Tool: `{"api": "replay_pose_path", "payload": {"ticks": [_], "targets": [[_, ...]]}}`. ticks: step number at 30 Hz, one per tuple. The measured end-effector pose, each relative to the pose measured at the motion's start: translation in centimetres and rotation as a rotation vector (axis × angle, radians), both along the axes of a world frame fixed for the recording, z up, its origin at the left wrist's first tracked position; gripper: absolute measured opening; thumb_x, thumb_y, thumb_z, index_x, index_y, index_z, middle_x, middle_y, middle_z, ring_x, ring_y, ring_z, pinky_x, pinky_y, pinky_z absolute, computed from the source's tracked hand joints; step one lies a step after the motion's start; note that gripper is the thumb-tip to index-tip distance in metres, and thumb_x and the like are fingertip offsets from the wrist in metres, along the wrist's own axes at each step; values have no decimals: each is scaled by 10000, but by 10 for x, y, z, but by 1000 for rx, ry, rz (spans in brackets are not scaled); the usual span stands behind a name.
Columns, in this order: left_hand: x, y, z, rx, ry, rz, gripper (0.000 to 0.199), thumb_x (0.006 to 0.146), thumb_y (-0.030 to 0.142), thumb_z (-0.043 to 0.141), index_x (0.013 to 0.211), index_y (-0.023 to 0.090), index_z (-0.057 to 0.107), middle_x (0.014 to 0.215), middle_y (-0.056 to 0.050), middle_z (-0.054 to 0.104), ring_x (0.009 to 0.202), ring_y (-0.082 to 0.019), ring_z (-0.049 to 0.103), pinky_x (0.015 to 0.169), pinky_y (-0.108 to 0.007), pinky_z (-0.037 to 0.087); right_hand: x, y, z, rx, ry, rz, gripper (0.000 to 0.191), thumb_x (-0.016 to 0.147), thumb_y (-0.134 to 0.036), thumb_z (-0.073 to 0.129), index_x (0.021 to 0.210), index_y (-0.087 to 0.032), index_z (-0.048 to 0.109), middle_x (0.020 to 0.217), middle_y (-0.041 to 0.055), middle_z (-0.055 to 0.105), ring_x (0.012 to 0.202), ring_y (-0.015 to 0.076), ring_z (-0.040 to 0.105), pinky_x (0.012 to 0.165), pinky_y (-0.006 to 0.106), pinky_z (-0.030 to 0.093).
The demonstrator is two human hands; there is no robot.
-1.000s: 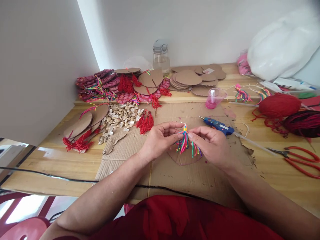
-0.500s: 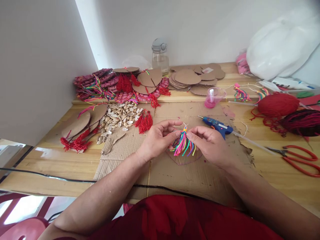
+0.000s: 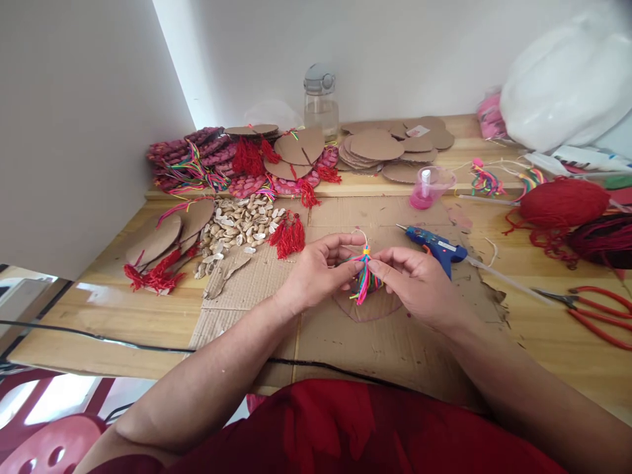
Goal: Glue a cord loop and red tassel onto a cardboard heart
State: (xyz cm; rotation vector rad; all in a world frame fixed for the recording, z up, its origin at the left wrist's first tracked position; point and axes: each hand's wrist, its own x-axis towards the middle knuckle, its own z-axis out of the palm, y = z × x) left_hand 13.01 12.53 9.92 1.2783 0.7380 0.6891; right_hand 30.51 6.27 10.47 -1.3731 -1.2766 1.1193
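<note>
Between my two hands hangs a multicoloured cord tassel (image 3: 363,284), with an orange-yellow band round its neck and a pale loop of string above. My left hand (image 3: 323,268) pinches it from the left, thumb and fingertips just below the band. From the other side, my right hand (image 3: 409,280) grips the strands with thumb and forefinger. The tassel is held over a cardboard sheet (image 3: 326,336) with a purple outline drawn on it. A blue glue gun (image 3: 439,249) lies just beyond my right hand.
Peanut shells (image 3: 239,227) and red tassels (image 3: 287,236) lie to the left. Cardboard discs (image 3: 372,145), a water bottle (image 3: 320,105) and a pink cup (image 3: 428,191) stand behind. Red-handled scissors (image 3: 592,306) and red yarn (image 3: 565,203) are at right. A black cable (image 3: 123,343) crosses the front.
The tassel's strands were fanned out wide and are now gathered into a narrower bunch. My fingertips have drawn closer together below the band. The view has shifted slightly.
</note>
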Motion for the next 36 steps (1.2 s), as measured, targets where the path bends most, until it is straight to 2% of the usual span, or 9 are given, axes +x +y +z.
{"api": "replay_pose_path", "payload": {"ticks": [6, 11, 15, 19, 22, 25, 28, 33, 36], "targets": [[-3, 3, -2, 26, 7, -54, 486, 825, 313, 770, 1259, 142, 633, 955, -58, 704, 590, -67, 588, 451, -152, 483, 5, 1, -5, 2, -9, 66, 295, 875, -468, 672, 765, -198, 624, 701, 4, 639, 645, 144, 565, 619, 287, 487], [-1, 2, -5, 27, 6, -66, 463, 850, 285, 744, 1264, 120, 619, 931, -50, 692, 714, -100, 653, 629, -210, 567, 4, -2, -9, 18, -18, 69, 204, 950, -389, 581, 856, -207, 570, 751, 8, 647, 686, 159, 600, 626, 287, 475], [0, 2, -5, 19, -6, -48, 456, 831, 263, 771, 1234, 115, 618, 954, -73, 742, 780, -115, 676, 722, -230, 549, 1, -6, -7, 84, -101, 41, 161, 982, -345, 546, 893, -211, 559, 731, -7, 615, 653, 149, 581, 578, 268, 443], [-1, 3, -1, 93, 108, -21, 387, 824, 286, 775, 1160, 121, 681, 924, -76, 770, 706, -113, 656, 617, -202, 505, 0, -7, -8, 142, -160, 44, 142, 993, -332, 537, 906, -221, 546, 734, -19, 579, 638, 142, 550, 569, 266, 431], [-1, -1, 5, 201, 233, 23, 293, 843, 350, 752, 1040, 134, 759, 926, -77, 778, 661, -122, 638, 521, -198, 464, 0, -7, -10, 154, -204, 63, 139, 1001, -333, 515, 922, -223, 544, 768, -8, 594, 671, 152, 552, 594, 278, 426], [-2, -7, 9, 373, 279, 84, 191, 852, 329, 751, 942, 166, 792, 901, -57, 793, 754, -155, 692, 645, -233, 514, -2, -10, -7, 116, -274, 81, 153, 1011, -325, 478, 933, -219, 556, 757, -3, 613, 664, 160, 557, 584, 284, 407], [-4, -15, 14, 538, 289, 105, 125, 880, 287, 722, 934, 205, 800, 938, -42, 801, 835, -185, 726, 747, -268, 534, -5, -18, 4, 96, -388, 85, 185, 1006, -291, 451, 866, -221, 549, 710, -9, 600, 617, 159, 549, 556, 285, 381], [-16, -30, 29, 781, 324, 22, 130, 929, 219, 658, 965, 222, 783, 940, -36, 783, 841, -172, 710, 789, -264, 529, -8, -36, 27, 243, -628, 87, 247, 975, -204, 442, 729, -232, 455, 687, -12, 543, 615, 154, 478, 574, 298, 339], [-22, -41, 38, 940, 385, -44, 164, 962, 186, 601, 1000, 183, 760, 916, -60, 753, 840, -171, 678, 790, -266, 509, -9, -47, 35, 227, -622, 138, 245, 973, -209, 437, 731, -230, 468, 678, -14, 537, 618, 154, 471, 576, 301, 345]]}}
